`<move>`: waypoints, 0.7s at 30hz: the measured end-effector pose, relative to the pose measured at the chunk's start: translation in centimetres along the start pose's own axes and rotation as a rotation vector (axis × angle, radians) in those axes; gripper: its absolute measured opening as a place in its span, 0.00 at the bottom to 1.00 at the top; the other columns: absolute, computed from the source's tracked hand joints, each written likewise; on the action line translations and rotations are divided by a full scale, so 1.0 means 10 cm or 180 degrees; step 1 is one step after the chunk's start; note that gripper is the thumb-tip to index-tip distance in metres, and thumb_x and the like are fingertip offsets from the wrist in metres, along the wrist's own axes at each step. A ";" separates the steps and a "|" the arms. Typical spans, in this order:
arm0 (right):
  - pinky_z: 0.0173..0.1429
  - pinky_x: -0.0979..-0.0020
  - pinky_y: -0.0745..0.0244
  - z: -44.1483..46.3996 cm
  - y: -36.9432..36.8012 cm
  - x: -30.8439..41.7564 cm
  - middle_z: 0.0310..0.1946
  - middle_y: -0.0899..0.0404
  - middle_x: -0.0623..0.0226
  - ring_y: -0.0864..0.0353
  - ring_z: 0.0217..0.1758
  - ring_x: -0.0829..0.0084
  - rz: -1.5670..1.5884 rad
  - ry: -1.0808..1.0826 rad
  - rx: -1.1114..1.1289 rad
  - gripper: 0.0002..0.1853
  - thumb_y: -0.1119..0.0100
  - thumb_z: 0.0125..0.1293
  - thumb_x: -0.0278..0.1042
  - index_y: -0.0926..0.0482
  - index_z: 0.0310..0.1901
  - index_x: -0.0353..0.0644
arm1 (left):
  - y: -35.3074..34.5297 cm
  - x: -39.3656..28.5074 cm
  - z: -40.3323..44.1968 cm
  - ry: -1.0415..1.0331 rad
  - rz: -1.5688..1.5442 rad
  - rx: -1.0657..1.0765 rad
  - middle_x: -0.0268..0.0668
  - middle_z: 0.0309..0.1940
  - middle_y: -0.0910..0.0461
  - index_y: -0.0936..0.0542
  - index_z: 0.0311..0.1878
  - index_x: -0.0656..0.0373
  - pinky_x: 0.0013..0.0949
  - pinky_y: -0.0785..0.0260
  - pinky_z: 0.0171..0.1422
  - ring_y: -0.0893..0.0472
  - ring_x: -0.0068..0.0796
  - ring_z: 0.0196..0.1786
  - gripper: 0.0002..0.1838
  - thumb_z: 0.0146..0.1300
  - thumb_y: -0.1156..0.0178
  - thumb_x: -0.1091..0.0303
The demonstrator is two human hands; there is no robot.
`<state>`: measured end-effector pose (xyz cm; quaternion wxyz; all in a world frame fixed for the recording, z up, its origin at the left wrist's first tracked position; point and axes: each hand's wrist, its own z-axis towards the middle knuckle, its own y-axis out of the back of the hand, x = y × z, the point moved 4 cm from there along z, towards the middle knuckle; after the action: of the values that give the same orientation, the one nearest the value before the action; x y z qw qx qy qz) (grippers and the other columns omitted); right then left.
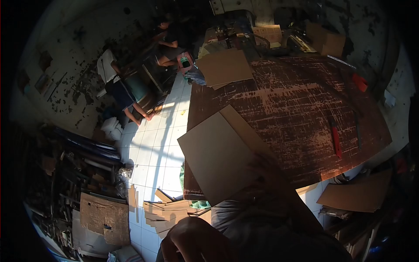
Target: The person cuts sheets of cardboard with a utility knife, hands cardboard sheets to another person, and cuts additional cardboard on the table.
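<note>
Scratched tabletop: shadowed right hand on cardboard, left hand cropped; can't tell either's finger pose

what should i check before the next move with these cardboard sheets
Right hand at the flat grey-brown cardboard sheet: ok, though dimly lit.
That sheet squared with the brown cardboard sheet beneath: not ok, edges offset.
Upper sheet fully on the scratched red-brown tabletop: not ok, overhanging its left edge.
Slim red tool apart from both sheets: ok.
Left hand empty: cannot tell, shadowed and cut off.
</note>
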<state>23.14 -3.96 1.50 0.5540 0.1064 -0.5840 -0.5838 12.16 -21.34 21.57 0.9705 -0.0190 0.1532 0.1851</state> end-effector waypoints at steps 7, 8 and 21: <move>0.83 0.47 0.45 0.02 0.03 0.03 0.81 0.43 0.54 0.46 0.84 0.51 -0.0019 -0.0042 0.0120 0.33 0.30 0.64 0.58 0.21 0.67 0.52 | 0.35 -0.31 -0.09 0.0982 0.0422 -0.0262 0.50 0.62 0.17 0.22 0.66 0.69 0.47 0.25 0.67 0.15 0.46 0.60 0.20 0.74 0.41 0.73; 0.83 0.47 0.45 0.03 0.04 0.05 0.81 0.43 0.54 0.46 0.84 0.51 -0.0026 -0.0022 0.0134 0.33 0.30 0.64 0.58 0.21 0.67 0.52 | 0.36 -0.33 -0.25 0.1342 0.0812 -0.0521 0.50 0.63 0.18 0.23 0.68 0.69 0.47 0.26 0.68 0.16 0.46 0.62 0.22 0.73 0.41 0.74; 0.81 0.46 0.42 0.06 0.08 0.04 0.79 0.41 0.53 0.46 0.83 0.50 -0.0052 0.0090 0.0165 0.35 0.31 0.64 0.58 0.23 0.68 0.49 | 1.13 -0.89 -1.62 0.3486 0.6052 -0.3696 0.56 0.63 0.20 0.26 0.71 0.64 0.49 0.31 0.72 0.23 0.58 0.68 0.30 0.67 0.32 0.68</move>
<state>22.97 -3.74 2.50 0.5544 0.1338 -0.5901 -0.5714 -4.58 -15.50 9.10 0.1076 -0.4019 0.3865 0.8231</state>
